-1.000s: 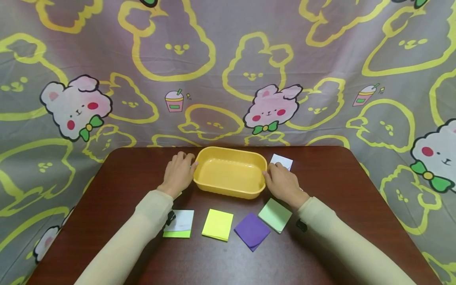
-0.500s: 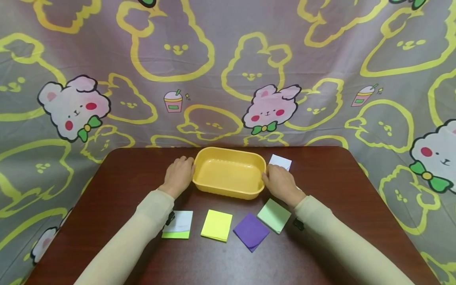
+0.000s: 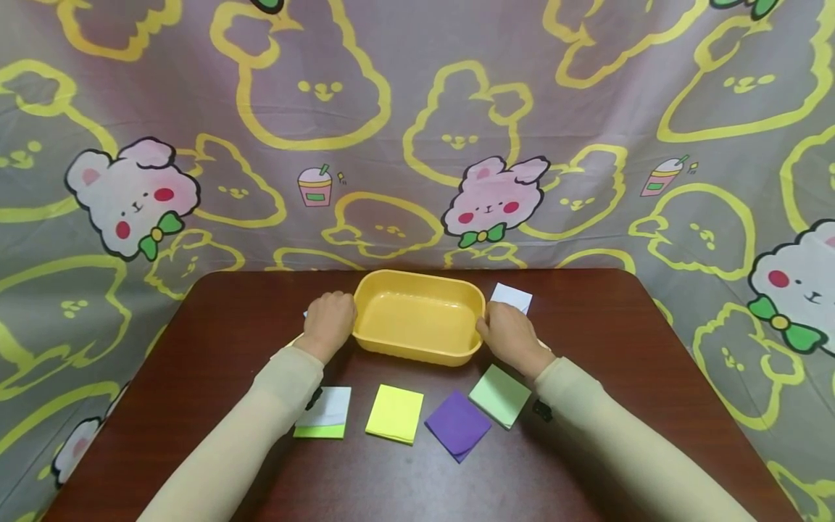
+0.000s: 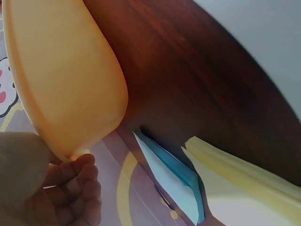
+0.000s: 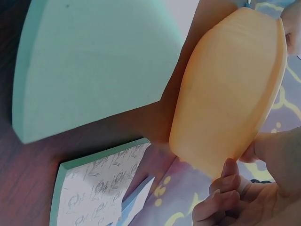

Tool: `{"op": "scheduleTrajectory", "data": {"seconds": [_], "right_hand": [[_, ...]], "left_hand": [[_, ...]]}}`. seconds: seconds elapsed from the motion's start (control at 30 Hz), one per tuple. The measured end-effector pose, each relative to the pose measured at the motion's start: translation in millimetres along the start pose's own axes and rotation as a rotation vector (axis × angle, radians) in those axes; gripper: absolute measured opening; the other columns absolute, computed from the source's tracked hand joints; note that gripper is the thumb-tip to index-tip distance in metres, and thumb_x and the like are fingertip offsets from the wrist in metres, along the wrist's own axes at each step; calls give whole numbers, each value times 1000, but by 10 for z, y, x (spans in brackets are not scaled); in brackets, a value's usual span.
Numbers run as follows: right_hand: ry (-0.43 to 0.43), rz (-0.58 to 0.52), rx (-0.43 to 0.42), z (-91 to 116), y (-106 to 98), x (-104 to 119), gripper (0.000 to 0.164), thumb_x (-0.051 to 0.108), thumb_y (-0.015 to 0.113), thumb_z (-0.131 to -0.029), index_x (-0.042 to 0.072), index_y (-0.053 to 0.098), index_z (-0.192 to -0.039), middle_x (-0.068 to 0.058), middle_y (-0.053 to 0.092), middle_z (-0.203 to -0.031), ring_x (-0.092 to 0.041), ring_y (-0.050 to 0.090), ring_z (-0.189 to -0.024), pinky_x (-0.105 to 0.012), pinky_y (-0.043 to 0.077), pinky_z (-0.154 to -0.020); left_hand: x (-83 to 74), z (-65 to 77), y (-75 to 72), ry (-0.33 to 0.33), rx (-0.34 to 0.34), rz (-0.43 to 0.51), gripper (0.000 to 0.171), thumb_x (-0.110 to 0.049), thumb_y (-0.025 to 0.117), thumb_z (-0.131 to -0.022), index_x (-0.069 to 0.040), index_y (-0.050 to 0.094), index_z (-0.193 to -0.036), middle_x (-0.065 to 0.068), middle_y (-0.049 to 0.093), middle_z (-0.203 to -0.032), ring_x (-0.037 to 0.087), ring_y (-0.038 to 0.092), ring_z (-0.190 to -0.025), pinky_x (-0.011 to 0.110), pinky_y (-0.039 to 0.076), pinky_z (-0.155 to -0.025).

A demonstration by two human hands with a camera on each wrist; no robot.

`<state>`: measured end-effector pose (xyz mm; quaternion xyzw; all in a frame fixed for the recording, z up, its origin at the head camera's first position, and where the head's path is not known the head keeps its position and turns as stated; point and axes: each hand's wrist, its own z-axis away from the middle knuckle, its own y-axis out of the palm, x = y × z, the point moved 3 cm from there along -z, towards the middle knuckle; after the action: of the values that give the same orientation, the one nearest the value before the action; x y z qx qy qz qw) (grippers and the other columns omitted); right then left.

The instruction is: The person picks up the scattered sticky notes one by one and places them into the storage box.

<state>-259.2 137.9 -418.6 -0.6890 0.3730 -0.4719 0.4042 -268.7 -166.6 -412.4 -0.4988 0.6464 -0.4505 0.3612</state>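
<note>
Since a second ago, the left hand has drawn its fingers in, from stretched out along the rim to curled at one end of the yellow plastic tray; the tray keeps its place. Cartoon-printed fabric backdrop fills the upper view. Below it: brown wood-grain table. Tray position: far half of the tabletop, near the back edge, hollow side up. Whether its base touches the wood, cannot tell.

Left hand grips the tray's left end at the rim, fingers bent beneath it. Right hand pinches the opposite end, thumb at the rim, fingers curled below.

Square pads on the near side, left to right: white-and-lime pad, bright yellow pad, purple pad, pale green pad. White pad lies just beyond the right hand. Left wrist view adds a light-blue pad beside a pale yellow pad; right wrist view, a green-edged pad with grey print.
</note>
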Motion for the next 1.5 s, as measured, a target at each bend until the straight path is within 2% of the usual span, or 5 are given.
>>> {"op": "scheduleTrajectory", "data": {"seconds": [0.23,0.7,1.0,1.5], "right_hand": [[13,-5,11,-33,10,-15,22,16,55,-80,11,46,-60,-3,42,-55,-21,43,-53,-36,37,-45],[24,-6,7,-120,14,-27,22,15,56,-78,12,46,-59,-3,43,-55,-21,45,-54,-36,38,-45],[11,-14,20,-175,0,-42,21,16,56,-82,11,48,-63,-3,46,-57,-20,46,-56,-36,40,-49],[29,-15,26,-246,-10,-43,18,13,56,-78,10,48,-62,-3,44,-57,-21,45,-56,-35,39,-49]], "left_hand": [[-30,34,-40,27,-66,-24,22,-6,55,-82,-4,61,-60,11,57,-58,32,56,-54,46,48,-46],[-71,104,-36,43,-63,-98,18,-2,56,-80,-3,64,-64,13,61,-61,30,58,-53,42,47,-43],[-109,132,-76,43,-91,-104,16,-3,59,-76,-4,63,-61,13,61,-58,29,58,-51,41,46,-43],[-133,190,-100,30,-95,-99,20,-8,59,-76,-5,59,-56,12,58,-54,28,55,-47,39,43,-39]]}}
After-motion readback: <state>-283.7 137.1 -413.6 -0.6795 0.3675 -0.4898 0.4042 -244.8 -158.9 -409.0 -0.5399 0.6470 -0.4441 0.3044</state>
